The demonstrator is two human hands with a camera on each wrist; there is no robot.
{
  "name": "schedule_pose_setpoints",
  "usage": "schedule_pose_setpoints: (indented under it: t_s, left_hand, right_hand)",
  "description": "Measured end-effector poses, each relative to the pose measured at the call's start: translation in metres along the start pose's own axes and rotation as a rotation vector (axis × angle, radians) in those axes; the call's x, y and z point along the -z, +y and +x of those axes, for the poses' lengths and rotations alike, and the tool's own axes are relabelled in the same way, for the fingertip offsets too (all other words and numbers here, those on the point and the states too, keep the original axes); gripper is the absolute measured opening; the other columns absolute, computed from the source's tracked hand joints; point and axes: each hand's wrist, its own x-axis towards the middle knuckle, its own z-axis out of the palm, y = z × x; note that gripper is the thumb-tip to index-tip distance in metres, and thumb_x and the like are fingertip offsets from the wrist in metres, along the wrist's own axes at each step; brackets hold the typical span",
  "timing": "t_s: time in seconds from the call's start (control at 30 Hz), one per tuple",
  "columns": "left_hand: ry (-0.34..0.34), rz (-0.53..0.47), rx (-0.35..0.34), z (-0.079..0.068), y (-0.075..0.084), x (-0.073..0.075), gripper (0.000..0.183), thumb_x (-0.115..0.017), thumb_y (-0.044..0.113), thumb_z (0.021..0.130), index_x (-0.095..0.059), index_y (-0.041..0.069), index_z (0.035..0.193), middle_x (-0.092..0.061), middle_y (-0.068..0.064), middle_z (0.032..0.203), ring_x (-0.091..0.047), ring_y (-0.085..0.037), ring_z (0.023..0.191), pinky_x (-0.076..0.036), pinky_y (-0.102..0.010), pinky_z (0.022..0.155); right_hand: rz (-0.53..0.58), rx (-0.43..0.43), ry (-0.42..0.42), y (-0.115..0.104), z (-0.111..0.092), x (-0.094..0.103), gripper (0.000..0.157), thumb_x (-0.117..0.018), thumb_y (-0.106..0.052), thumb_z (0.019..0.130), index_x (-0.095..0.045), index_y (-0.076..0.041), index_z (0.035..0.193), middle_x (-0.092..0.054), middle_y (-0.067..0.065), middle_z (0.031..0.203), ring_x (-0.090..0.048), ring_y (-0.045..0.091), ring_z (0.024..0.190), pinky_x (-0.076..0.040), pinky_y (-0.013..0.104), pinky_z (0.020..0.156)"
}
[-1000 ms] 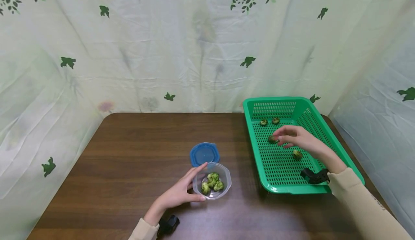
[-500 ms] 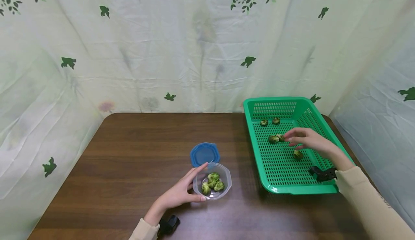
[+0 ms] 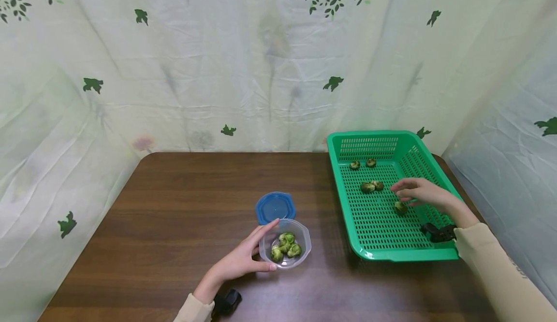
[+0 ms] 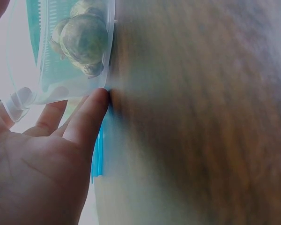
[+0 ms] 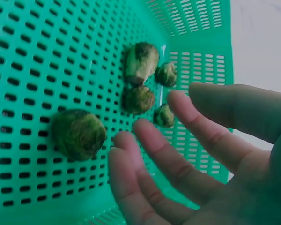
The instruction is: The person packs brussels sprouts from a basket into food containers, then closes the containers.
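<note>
My left hand (image 3: pixel 239 259) holds a clear plastic container (image 3: pixel 300 256) by its sides, thumb at the near rim and forefinger at the far side. In the left wrist view, fingertips press the container's wall. Several green Brussels sprouts (image 3: pixel 285 244) lie inside it. Over the green basket (image 3: pixel 361 250), my right hand (image 3: pixel 424 194) hovers with loosely bent fingers and nothing in them. Close below it is a single Brussels sprout (image 5: pixel 78 135). Left of the fingers, two browner sprouts (image 3: pixel 367 187) lie side by side, and two smaller ones (image 3: pixel 354 165) sit by the basket's back wall.
A blue lid (image 3: pixel 275 207) lies on the brown table (image 3: pixel 196 201) right behind the container. The basket's raised rim stands at the table's right side. A pale curtain with leaf prints (image 3: pixel 270 70) hangs behind the table and along both sides.
My right hand has drawn back to the right from the pair of sprouts, uncovering the second one beside the first. The left hand and container stay in place.
</note>
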Motion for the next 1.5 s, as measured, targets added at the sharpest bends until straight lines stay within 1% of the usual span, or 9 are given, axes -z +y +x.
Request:
schedule_pose_setpoints:
  t_s: [0.13, 0.43, 0.47, 0.73, 0.93, 1.07, 1.17, 1.37, 1.5]
  left_hand:
    - [0.003, -0.001, 0.002, 0.0, 0.0, 0.0, 0.089, -0.076, 0.022, 0.084, -0.02, 0.025, 0.153, -0.023, -0.013, 0.15, -0.027, -0.033, 0.135, -0.036, -0.046, 0.103]
    - [0.003, 0.0, 0.004, 0.0, 0.0, 0.0, 0.09, -0.076, 0.021, 0.083, -0.02, 0.024, 0.153, -0.022, -0.012, 0.15, -0.027, -0.033, 0.136, -0.036, -0.045, 0.103]
    - [0.002, 0.0, 0.008, 0.0, 0.0, 0.0, 0.09, -0.076, 0.02, 0.083, -0.02, 0.025, 0.153, -0.022, -0.012, 0.15, -0.026, -0.033, 0.136, -0.036, -0.045, 0.103]
    - [0.0, -0.006, 0.016, 0.0, 0.002, 0.001, 0.089, -0.076, 0.02, 0.084, -0.02, 0.026, 0.153, -0.021, -0.012, 0.15, -0.027, -0.032, 0.136, -0.036, -0.046, 0.103]
    - [0.002, -0.004, 0.012, 0.0, 0.001, 0.001, 0.09, -0.076, 0.02, 0.083, -0.02, 0.022, 0.154, -0.022, -0.013, 0.15, -0.027, -0.033, 0.136, -0.036, -0.046, 0.103]
    - [0.004, -0.006, 0.017, -0.001, 0.001, 0.0, 0.09, -0.076, 0.02, 0.083, -0.02, 0.023, 0.153, -0.022, -0.013, 0.15, -0.027, -0.033, 0.135, -0.036, -0.045, 0.103]
    - [0.006, -0.003, 0.017, -0.001, 0.001, 0.0, 0.09, -0.076, 0.02, 0.083, -0.02, 0.025, 0.153, -0.023, -0.012, 0.149, -0.028, -0.033, 0.135, -0.036, -0.045, 0.103]
    - [0.006, 0.004, 0.009, -0.001, 0.0, 0.0, 0.09, -0.076, 0.021, 0.084, -0.02, 0.025, 0.153, -0.023, -0.012, 0.149, -0.028, -0.033, 0.135, -0.036, -0.045, 0.103]
    - [0.005, 0.005, 0.006, 0.0, 0.0, 0.0, 0.09, -0.076, 0.02, 0.084, -0.02, 0.023, 0.153, -0.023, -0.013, 0.149, -0.028, -0.034, 0.135, -0.036, -0.045, 0.103]
  right_hand:
    - [-0.029, -0.032, -0.031, 0.004, 0.0, 0.002, 0.043, -0.049, -0.016, 0.1, -0.043, 0.014, 0.131, -0.045, 0.033, 0.13, -0.054, 0.035, 0.103, -0.05, 0.047, 0.084]
    - [-0.101, -0.07, -0.096, 0.009, 0.0, 0.003, 0.038, -0.048, -0.012, 0.099, -0.047, 0.013, 0.128, -0.052, 0.025, 0.12, -0.052, 0.03, 0.099, -0.051, 0.047, 0.08]
    - [-0.103, -0.081, -0.1, 0.009, 0.0, 0.003, 0.037, -0.048, -0.011, 0.099, -0.048, 0.013, 0.127, -0.054, 0.023, 0.116, -0.051, 0.029, 0.095, -0.051, 0.046, 0.078]
    - [-0.08, -0.121, -0.135, 0.012, 0.002, 0.001, 0.036, -0.05, -0.011, 0.098, -0.05, 0.012, 0.126, -0.046, 0.033, 0.127, -0.059, 0.032, 0.095, -0.052, 0.045, 0.079]
    - [-0.088, -0.096, -0.121, 0.012, 0.0, 0.0, 0.034, -0.05, -0.008, 0.098, -0.053, 0.014, 0.124, -0.051, 0.03, 0.123, -0.06, 0.028, 0.091, -0.053, 0.044, 0.078]
    - [-0.07, -0.065, -0.095, 0.011, 0.001, 0.0, 0.034, -0.048, -0.007, 0.098, -0.052, 0.015, 0.124, -0.058, 0.021, 0.107, -0.055, 0.019, 0.074, -0.051, 0.038, 0.067]
    - [-0.038, -0.041, -0.082, 0.009, 0.002, 0.0, 0.035, -0.048, -0.006, 0.098, -0.049, 0.016, 0.125, -0.058, 0.014, 0.099, -0.049, 0.019, 0.066, -0.047, 0.036, 0.062]
    - [-0.023, 0.004, -0.056, 0.004, 0.003, -0.001, 0.033, -0.05, -0.005, 0.097, -0.05, 0.015, 0.123, -0.059, 0.016, 0.105, -0.055, 0.023, 0.079, -0.052, 0.039, 0.07]
    - [-0.02, 0.037, -0.042, -0.001, 0.005, -0.002, 0.029, -0.052, -0.005, 0.096, -0.052, 0.013, 0.12, -0.058, 0.016, 0.095, -0.05, 0.021, 0.071, -0.049, 0.038, 0.065]
